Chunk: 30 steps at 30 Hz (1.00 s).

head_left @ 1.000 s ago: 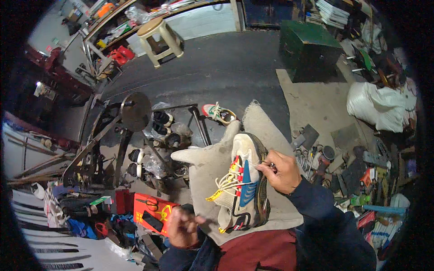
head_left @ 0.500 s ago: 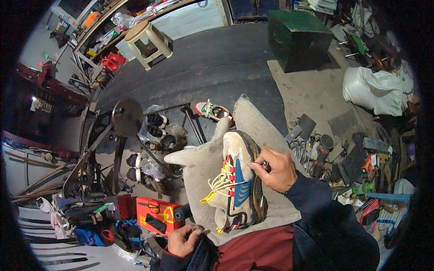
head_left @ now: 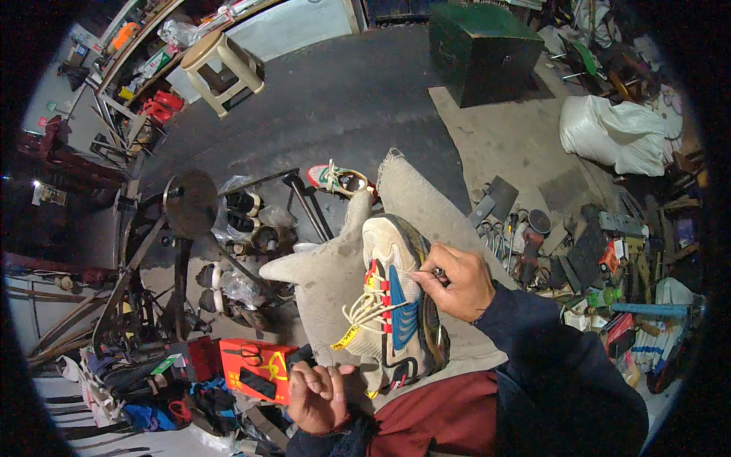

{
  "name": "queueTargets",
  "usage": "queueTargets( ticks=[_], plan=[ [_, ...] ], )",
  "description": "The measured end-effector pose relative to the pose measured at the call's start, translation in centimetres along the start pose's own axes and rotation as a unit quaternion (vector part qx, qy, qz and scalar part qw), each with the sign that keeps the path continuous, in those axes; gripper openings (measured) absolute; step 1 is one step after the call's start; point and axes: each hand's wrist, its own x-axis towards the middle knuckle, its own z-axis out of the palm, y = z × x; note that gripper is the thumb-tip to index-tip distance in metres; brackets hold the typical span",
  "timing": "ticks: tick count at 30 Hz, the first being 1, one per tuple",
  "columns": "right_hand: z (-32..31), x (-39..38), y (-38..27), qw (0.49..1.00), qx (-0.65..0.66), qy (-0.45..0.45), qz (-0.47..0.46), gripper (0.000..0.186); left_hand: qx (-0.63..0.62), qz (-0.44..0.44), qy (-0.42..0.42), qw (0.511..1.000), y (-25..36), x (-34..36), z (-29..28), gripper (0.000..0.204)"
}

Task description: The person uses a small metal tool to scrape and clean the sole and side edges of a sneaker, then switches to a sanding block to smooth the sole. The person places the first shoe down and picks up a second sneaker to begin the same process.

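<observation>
Two hands work one sneaker (head_left: 396, 305) lying sole-right on a grey cloth (head_left: 327, 282) across the lap: right hand (head_left: 455, 280) at three o'clock pinches a thin tool against its edge, left hand (head_left: 316, 396) curled shut at seven o'clock; light, soft-topped, best gripped by its stiffer sole.

Right hand (head_left: 455, 282) pinches tool at sneaker (head_left: 396, 305) side; left hand (head_left: 316, 396) fisted near heel; grey cloth (head_left: 327, 274) beneath
</observation>
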Motion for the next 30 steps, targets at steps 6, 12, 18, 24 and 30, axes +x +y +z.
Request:
queueTargets(
  ticks=[6,12,18,24,30],
  plan=[
    [1.0,0.4,0.4,0.999,-0.027,-0.001,-0.041,0.019,0.073,-0.097,0.024,0.992,0.3,-2.7,-2.0,0.042],
    [1.0,0.7,0.4,0.997,-0.040,-0.014,-0.066,0.021,0.028,-0.114,0.029,0.993,0.4,-3.6,-3.3,0.040],
    [0.2,0.0,0.4,0.999,-0.010,0.002,-0.038,0.018,-0.012,-0.019,0.065,0.998,0.8,-2.2,-6.6,0.030],
    [-0.2,-0.5,1.0,0.997,0.043,0.030,-0.061,0.015,0.498,0.100,0.270,0.818,5.1,-0.7,-10.3,0.037],
    [-0.4,-0.5,1.2,0.991,0.118,0.041,-0.041,0.016,0.237,0.044,-0.007,0.971,1.3,-3.0,-3.7,0.035]
  ],
)
